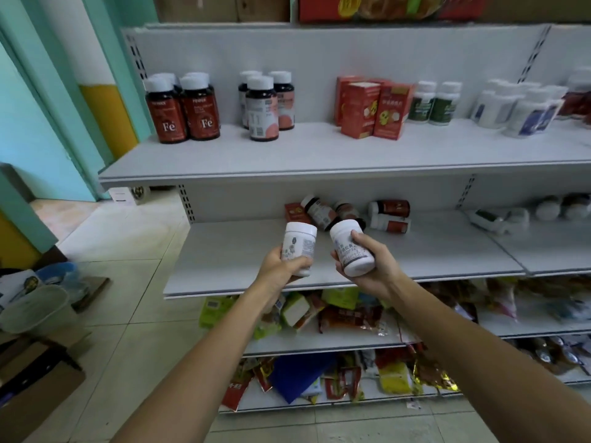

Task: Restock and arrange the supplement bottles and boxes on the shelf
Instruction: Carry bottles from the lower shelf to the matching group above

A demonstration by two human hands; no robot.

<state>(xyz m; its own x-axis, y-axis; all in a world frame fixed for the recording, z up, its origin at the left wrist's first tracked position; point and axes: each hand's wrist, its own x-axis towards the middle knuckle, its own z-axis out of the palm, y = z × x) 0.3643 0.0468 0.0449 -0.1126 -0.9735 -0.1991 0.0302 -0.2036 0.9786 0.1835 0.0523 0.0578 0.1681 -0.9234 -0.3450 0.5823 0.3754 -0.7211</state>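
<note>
My left hand [281,271] grips a white supplement bottle [299,243] held upright, and my right hand [374,263] grips a second white bottle [350,247] tilted left. Both are held over the front of the middle shelf [399,251]. Behind them lie tumbled dark bottles [319,211], red-labelled bottles [390,215] and a small red box [295,212]. On the upper shelf [319,155] stand Fe bottles [184,108], pink-labelled bottles [265,105], red boxes [372,108], green-labelled bottles [435,102] and white bottles [518,105].
Lower shelves hold heaps of snack packets [335,314]. Cardboard boxes [35,388] and a pale bucket [38,308] stand on the tiled floor at left. More bottles [499,219] lie on the middle shelf at right. A teal door frame [48,91] borders the shelf's left.
</note>
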